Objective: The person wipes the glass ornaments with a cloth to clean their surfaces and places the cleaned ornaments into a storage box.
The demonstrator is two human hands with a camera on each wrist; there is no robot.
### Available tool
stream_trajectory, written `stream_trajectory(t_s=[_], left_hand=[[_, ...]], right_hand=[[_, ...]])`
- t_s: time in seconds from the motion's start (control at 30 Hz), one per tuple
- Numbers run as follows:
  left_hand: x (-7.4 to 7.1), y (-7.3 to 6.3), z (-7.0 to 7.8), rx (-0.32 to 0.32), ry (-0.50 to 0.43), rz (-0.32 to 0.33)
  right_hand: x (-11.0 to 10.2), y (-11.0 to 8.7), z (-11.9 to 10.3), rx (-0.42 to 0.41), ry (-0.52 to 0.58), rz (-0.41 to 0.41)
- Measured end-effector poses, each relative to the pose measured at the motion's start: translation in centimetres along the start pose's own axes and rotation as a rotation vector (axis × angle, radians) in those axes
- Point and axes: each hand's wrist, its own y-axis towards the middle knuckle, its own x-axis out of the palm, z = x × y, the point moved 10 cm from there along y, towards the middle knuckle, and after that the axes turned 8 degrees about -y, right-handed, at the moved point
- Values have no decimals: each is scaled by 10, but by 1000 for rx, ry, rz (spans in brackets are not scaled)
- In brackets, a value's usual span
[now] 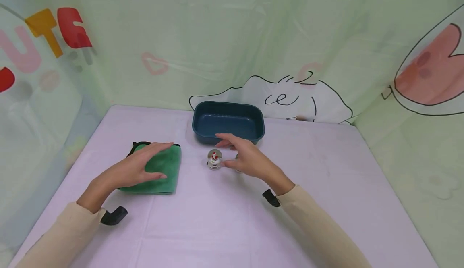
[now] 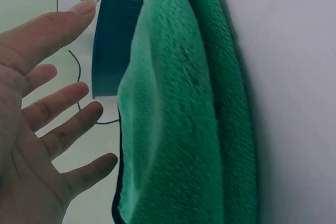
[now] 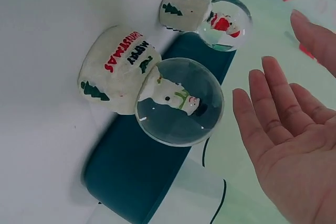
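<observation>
Two small snow globes stand upright on the table. One, with a red-clad Santa figure, is the left snow globe (image 1: 214,160); the other, a snowman globe (image 3: 178,100) on a white base lettered "Merry Christmas", is mostly covered by my right hand in the head view. My right hand (image 1: 246,157) hovers over and beside the snowman globe, fingers spread and holding nothing. On the left lies a folded green cloth (image 1: 163,179) with black edging. Above it hangs my left hand (image 1: 135,166), thumb and fingers apart, gripping nothing.
Behind the globes a dark blue rectangular basin (image 1: 228,123) sits near the table's back edge. A pale lilac cloth covers the table (image 1: 203,227). Printed curtains (image 1: 217,38) hang around the back and both sides.
</observation>
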Motion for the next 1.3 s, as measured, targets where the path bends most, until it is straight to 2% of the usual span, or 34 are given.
stream_trajectory(t_s=[0.33,0.53,0.83,1.03,1.3], left_hand=[[11,-1,-29,-54,44,-69],[13,1,-37,-74,53,-70],[13,5,-50,-111,67,-57],[18,7,-53,-112,55,-40],[21,9,-50,-99,109,-33]], right_hand=[[5,11,6,-29,-69,-40],[10,17,8,-36,-140,-89],[16,25,13,-39,-120,-151],[20,28,19,-24,-109,-181],[25,30,29,6,-88,-205]])
